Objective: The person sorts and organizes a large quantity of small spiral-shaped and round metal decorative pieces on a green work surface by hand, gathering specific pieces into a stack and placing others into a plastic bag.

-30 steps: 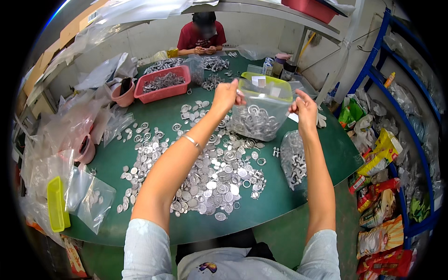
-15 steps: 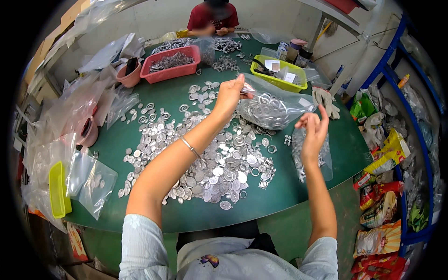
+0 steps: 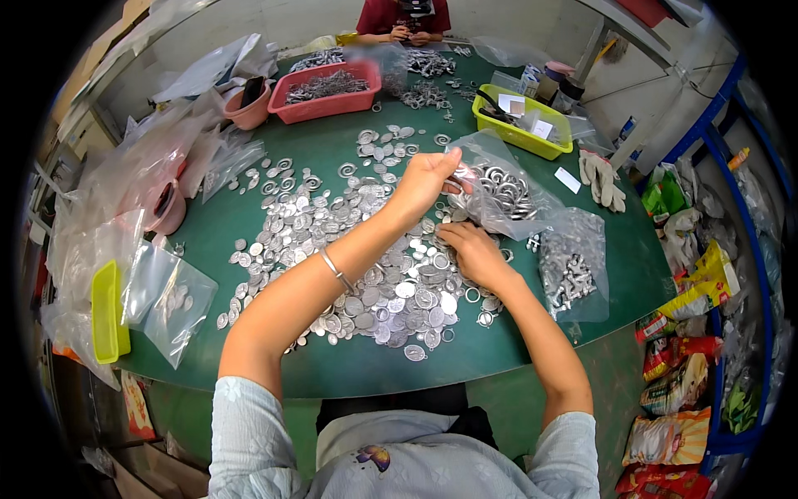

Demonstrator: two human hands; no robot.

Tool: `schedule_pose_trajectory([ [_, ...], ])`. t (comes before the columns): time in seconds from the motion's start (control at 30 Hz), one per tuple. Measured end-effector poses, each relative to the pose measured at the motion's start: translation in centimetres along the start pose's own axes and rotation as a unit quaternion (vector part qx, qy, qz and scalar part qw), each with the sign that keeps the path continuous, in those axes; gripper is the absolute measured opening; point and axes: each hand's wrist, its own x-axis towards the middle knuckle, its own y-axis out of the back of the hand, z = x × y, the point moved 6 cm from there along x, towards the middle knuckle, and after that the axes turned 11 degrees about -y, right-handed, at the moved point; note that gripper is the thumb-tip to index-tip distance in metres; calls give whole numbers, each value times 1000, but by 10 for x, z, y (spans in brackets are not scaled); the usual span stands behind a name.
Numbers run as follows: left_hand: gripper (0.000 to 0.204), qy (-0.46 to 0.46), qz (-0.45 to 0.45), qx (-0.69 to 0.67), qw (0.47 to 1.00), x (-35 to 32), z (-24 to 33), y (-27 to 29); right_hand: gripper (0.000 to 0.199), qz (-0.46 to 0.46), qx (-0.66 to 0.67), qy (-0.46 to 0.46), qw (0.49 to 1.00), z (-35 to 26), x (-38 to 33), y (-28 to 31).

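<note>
My left hand (image 3: 434,185) is closed on the gathered edge of a clear plastic bag (image 3: 532,218) and holds it over the right side of the pile. Silver spiral pendants (image 3: 500,193) fill the bag. Just below it, my right hand (image 3: 475,251) reaches in with its fingers close together and bent down at the edge of the heap of silver medallions (image 3: 378,287). Whether a piece is between those fingertips I cannot make out. Beside my right forearm lies another clear bag (image 3: 592,287) with small silver metal parts in it.
Behind the heap stand a red basket (image 3: 366,104) of metal pieces and a yellow-green basket (image 3: 544,148). A white label (image 3: 568,180) and work gloves (image 3: 603,179) lie at right. Plastic bags (image 3: 170,299) crowd the left. A co-worker (image 3: 405,21) sits across the table.
My right hand has moved from beside the bag, fingers raised, leftward and down to the medallions. My left hand still grips the bag. The white label now shows apart from the bag.
</note>
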Motion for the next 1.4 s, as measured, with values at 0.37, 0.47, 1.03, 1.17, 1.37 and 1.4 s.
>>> schedule_pose_trajectory([
  [0.37, 33, 36, -13, -15, 999, -52, 1, 13, 18, 172, 47, -121, 977, -4, -15, 18],
  [0.47, 41, 49, 100, -25, 993, -90, 7, 12, 15, 171, 236, -192, 937, 0, -27, 18],
  [1.03, 33, 15, -76, 410, 909, -219, 8, 5, 36, -78, 3, 12, 997, -94, -67, -18],
  [1.17, 33, 53, -180, 512, 838, -226, 2, 10, 34, -52, -67, -5, 996, -77, -76, -12],
  [1.37, 32, 87, -183, 564, 801, -235, 16, 26, 37, 32, -120, -132, 983, -47, -81, 6],
  [1.4, 32, 90, -183, 568, 797, -237, 19, 30, 39, 40, -97, -121, 987, -50, -80, 6],
])
